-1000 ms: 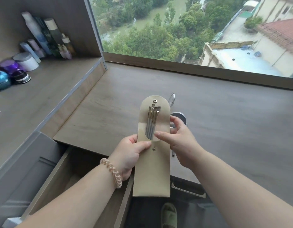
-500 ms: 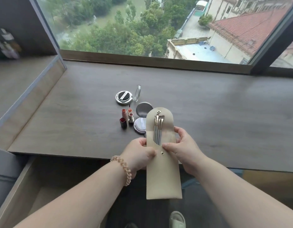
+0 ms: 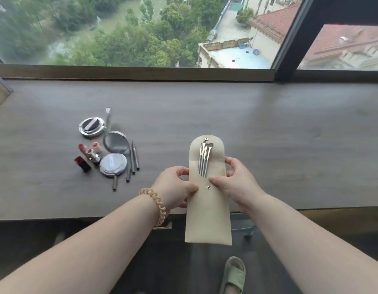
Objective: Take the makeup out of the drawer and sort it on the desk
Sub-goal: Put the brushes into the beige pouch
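A beige pouch (image 3: 208, 211) with its flap up is held upright over the desk's front edge. Several thin metal brushes (image 3: 204, 159) stick out of its pocket. My left hand (image 3: 175, 188) grips the pouch's left edge and my right hand (image 3: 236, 182) grips its right edge, thumb on the front. On the wooden desk (image 3: 268, 132) to the left lie a round silver compact (image 3: 92, 126), an open compact with mirror (image 3: 114, 153), lipsticks (image 3: 87, 155) and several slim pencils (image 3: 132, 162).
A large window with a dark frame post (image 3: 294, 37) runs along the desk's far edge. Below the desk edge are the dark floor and a foot in a green slipper (image 3: 233, 275). A shelf corner (image 3: 0, 88) shows at far left.
The view has swung right, away from the shelf and open drawer. Both hands carried the pouch to the right of the makeup group, keeping their grip on it.
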Demonstrator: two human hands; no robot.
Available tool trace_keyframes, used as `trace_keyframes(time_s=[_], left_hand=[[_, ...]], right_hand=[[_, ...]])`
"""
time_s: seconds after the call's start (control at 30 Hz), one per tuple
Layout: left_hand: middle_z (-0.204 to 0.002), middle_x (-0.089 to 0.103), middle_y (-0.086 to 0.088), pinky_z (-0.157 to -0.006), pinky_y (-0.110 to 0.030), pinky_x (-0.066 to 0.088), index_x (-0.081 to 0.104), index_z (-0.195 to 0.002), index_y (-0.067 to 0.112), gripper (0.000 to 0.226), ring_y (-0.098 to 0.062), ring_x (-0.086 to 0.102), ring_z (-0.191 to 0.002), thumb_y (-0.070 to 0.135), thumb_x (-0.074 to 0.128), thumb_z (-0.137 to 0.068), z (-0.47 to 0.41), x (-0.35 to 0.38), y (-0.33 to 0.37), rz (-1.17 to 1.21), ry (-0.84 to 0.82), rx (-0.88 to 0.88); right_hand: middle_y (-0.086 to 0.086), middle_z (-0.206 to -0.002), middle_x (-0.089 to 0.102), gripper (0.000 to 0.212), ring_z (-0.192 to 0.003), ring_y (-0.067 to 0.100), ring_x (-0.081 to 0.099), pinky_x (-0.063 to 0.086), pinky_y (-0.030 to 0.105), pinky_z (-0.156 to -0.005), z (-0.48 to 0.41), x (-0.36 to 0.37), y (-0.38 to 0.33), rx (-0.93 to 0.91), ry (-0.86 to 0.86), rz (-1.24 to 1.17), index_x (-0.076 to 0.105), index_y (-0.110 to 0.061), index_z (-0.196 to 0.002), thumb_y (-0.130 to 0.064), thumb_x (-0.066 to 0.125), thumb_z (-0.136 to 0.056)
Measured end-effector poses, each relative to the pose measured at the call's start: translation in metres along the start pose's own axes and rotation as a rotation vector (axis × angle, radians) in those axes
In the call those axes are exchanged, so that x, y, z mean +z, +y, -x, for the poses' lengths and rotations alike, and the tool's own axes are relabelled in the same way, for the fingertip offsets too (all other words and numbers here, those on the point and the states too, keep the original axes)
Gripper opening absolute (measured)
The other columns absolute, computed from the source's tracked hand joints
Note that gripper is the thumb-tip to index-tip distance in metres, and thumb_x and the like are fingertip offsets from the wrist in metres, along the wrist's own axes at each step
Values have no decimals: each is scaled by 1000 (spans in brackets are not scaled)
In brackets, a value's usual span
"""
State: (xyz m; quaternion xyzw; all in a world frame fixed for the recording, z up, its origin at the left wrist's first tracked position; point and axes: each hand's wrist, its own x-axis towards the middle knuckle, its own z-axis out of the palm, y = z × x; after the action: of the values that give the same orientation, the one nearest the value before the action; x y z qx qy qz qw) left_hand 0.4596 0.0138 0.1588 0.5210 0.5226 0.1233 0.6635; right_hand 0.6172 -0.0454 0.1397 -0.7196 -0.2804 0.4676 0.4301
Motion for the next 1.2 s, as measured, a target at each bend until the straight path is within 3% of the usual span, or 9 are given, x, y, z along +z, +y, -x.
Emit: trace_keyframes(time_s=[0.13, 0.4, 0.6, 0.77, 0.9, 0.97, 1.03, 1.1, 1.2], left_hand=[[-70, 63, -2, -59, -37, 59, 59, -106, 17, 29, -22, 66, -60, 0, 62, -83, -30, 82, 16, 21, 46, -24], [-77, 65, -1, -59, -36, 59, 57, -109, 18, 30, -18, 67, -64, 4, 64, -83, -87, 203, 44, 27, 50, -36], [-81, 64, -5, -65, -43, 60, 55, -108, 21, 31, -23, 66, -72, 2, 60, -84, -123, 246, 58, -40, 52, -73], [-80, 68, -7, -67, -46, 59, 58, -108, 24, 33, -30, 70, -78, 5, 60, -81, -144, 264, 59, -166, 96, -47], [-86, 70, -5, -73, -37, 58, 61, -113, 23, 36, -24, 69, -76, 13, 64, -78, -160, 273, 60, -262, 158, 20], [-94, 70, -4, -73, -27, 53, 61, -114, 23, 37, -20, 67, -80, 16, 63, -79, -167, 277, 61, -321, 200, 58], [-103, 68, -3, -73, -22, 45, 60, -117, 23, 37, -17, 63, -87, 17, 62, -80, -173, 281, 62, -370, 244, 92], [-108, 65, 0, -74, -21, 40, 60, -115, 22, 34, -16, 60, -95, 20, 61, -81, -177, 283, 62, -410, 282, 109], [-107, 63, 2, -80, -27, 45, 60, -109, 24, 27, -19, 58, -101, 25, 61, -81, -179, 286, 60, -504, 316, 99]], right_hand=[[14, -97, 67, 60, -86, 23, 69, 55, 39, -80, -26, -85, 8, 27, -30, 44, 45, -23, -128, -9, 73, -76], [14, -101, 68, 57, -86, 23, 69, 54, 37, -73, -70, -210, 19, 85, 4, 85, 49, -23, -124, -4, 73, -75], [12, -99, 67, 61, -89, 23, 68, 54, 47, -86, -104, -256, 31, 97, -2, 200, 50, -25, -126, -5, 71, -72], [7, -92, 66, 53, -82, 16, 65, 50, 26, -66, -115, -266, 34, 34, 55, 299, 51, -24, -124, -2, 65, -78], [5, -93, 64, 52, -80, 16, 62, 46, 23, -61, -124, -271, 36, -11, 141, 344, 50, -21, -126, -4, 63, -79], [2, -92, 63, 53, -82, 17, 61, 45, 26, -64, -130, -272, 37, -35, 171, 405, 49, -20, -129, -5, 64, -79], [1, -99, 62, 56, -93, 19, 60, 48, 31, -78, -136, -273, 38, -66, 199, 491, 48, -18, -131, -8, 65, -79], [5, -115, 61, 57, -108, 23, 57, 46, 35, -92, -143, -273, 40, -85, 217, 557, 47, -17, -133, -9, 64, -80], [9, -121, 57, 54, -111, 26, 53, 41, 32, -92, -149, -272, 45, -93, 225, 664, 48, -17, -132, -11, 64, -81]])
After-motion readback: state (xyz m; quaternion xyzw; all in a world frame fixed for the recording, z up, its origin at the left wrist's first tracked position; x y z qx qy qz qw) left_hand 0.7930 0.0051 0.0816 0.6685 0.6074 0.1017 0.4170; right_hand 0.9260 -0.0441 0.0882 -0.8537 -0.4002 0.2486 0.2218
